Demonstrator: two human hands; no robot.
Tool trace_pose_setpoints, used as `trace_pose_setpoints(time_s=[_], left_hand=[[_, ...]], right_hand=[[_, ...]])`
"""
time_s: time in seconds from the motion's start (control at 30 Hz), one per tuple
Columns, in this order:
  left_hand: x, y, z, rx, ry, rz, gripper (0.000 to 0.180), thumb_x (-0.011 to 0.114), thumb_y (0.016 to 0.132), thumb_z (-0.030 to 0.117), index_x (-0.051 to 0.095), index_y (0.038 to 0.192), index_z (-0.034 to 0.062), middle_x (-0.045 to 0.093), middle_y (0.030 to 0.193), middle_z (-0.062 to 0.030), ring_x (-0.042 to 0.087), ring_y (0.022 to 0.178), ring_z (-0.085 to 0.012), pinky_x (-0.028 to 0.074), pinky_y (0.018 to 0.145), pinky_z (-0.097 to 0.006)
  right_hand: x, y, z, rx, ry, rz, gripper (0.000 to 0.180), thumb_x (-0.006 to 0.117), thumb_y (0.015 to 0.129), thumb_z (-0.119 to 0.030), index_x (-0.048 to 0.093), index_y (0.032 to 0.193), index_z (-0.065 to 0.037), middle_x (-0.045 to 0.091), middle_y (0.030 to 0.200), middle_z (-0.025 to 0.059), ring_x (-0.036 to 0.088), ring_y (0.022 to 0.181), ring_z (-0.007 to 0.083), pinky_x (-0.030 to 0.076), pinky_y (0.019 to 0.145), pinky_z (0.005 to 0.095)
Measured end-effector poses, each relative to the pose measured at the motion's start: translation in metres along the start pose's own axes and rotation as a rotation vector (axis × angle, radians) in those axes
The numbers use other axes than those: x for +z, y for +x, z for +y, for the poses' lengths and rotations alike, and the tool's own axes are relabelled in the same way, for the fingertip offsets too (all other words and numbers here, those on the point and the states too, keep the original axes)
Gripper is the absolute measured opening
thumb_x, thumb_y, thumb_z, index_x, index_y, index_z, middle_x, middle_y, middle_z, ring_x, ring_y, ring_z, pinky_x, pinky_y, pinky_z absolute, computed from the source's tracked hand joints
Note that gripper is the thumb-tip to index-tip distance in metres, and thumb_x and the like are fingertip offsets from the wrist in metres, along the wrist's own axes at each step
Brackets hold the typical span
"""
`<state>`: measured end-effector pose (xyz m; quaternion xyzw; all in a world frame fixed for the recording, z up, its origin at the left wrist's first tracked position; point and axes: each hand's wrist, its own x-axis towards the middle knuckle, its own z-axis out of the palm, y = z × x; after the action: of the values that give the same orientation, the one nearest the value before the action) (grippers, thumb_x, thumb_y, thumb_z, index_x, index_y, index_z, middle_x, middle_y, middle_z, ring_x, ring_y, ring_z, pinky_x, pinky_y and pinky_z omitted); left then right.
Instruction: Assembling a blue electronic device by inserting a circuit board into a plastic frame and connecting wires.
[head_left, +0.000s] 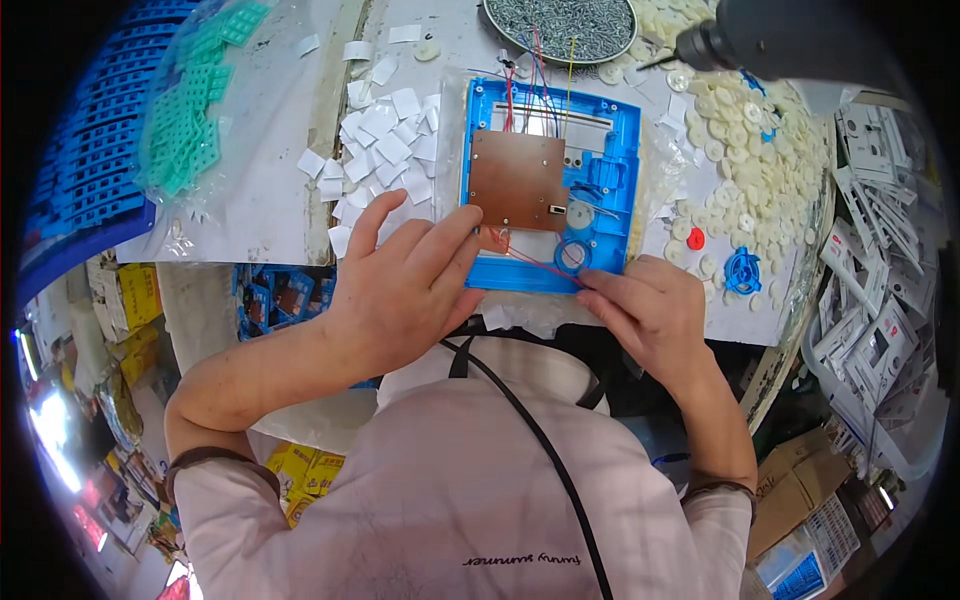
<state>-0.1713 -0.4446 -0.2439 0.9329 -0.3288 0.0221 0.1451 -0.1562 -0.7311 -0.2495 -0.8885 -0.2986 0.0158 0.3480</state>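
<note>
Fabric of a pale shirt (430,480) fills the bottom centre of the frame, crossed by a black cable (535,425). Just beyond, right of centre, the right hand (655,305) has its thumb and index finger closed in a pinch on a thin red wire (545,267); the left hand (395,280), left of centre, fans its fingers, at least one tip at the lower left corner of a brown circuit board (515,180), with no grip visible. That board lies over the inside of a blue housing (628,150) at the centre of the frame, on the white worktop (262,150). The wire looks limp and nearly weightless, easily torn from its joint, so a pinch near its end without tugging seems kindest. The board is probably light and stiff, its wire joints fragile: best held by the edges. The housing appears to be rigid, smooth, slightly slippery plastic, most safely taken by its raised side walls. Farther off, white flat pieces (385,140) lie to its left, pale round parts (745,150) spread rightward, and metal screws (565,28) fill a round tray (635,25) at the top.
</note>
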Motion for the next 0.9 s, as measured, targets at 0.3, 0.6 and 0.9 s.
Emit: trace_pose_setpoints(time_s=[0.3, 0.6, 0.9], left_hand=[[-0.004, -0.001, 0.001, -0.001, 0.031, -0.095, 0.053, 0.08, 0.075, 0.025, 0.064, 0.121, 0.0057, 0.057, 0.133, -0.0094, 0.06, 0.101, -0.0227, 0.031, 0.111, -0.054], [0.019, 0.022, 0.034, 0.228, -0.252, 0.021, 0.059, 0.076, 0.079, 0.034, 0.062, 0.132, 0.0116, 0.058, 0.13, -0.0028, 0.056, 0.109, -0.0225, 0.031, 0.106, -0.053], [0.031, 0.029, 0.034, 0.295, -0.204, -0.028, 0.062, 0.076, 0.076, 0.039, 0.065, 0.13, 0.0092, 0.059, 0.129, -0.0009, 0.056, 0.108, -0.0196, 0.03, 0.107, -0.054]], right_hand=[[0.013, -0.017, 0.031, -0.23, -0.09, 0.136, 0.033, 0.085, 0.071, -0.024, 0.079, 0.102, -0.015, 0.046, 0.066, -0.002, 0.044, 0.059, 0.0183, 0.033, 0.053, 0.0338], [0.005, -0.018, 0.032, -0.222, -0.092, 0.073, 0.038, 0.083, 0.075, -0.022, 0.077, 0.112, -0.016, 0.047, 0.068, 0.0, 0.048, 0.062, 0.0192, 0.035, 0.054, 0.0348], [-0.003, -0.02, 0.016, 0.296, 0.404, -0.056, 0.022, 0.074, 0.085, -0.007, 0.077, 0.107, -0.008, 0.057, 0.068, 0.0066, 0.054, 0.059, 0.0172, 0.04, 0.053, 0.0305]])
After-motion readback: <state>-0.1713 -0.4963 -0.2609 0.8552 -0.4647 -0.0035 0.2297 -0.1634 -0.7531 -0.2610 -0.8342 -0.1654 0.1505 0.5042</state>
